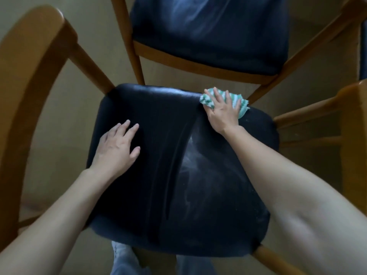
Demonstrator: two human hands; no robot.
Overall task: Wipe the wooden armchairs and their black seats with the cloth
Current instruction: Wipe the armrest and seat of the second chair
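Observation:
A black padded seat [170, 155] fills the middle of the view, set in a wooden armchair with a curved left arm [29, 80] and a right arm [353, 124]. My right hand [222, 112] presses a green-and-white striped cloth [241, 105] onto the seat's far right edge. My left hand [117, 149] lies flat on the seat's left side, fingers apart, holding nothing. The left part of the seat looks dark and shiny, while pale dusty smears cover the right part under my right forearm. A second black seat [214, 30] in a wooden frame stands beyond.
The second chair's wooden front rail [198, 64] and legs stand close behind the near seat. Beige floor [75, 124] shows between the chair parts. My trouser legs [127, 261] appear below the seat's front edge.

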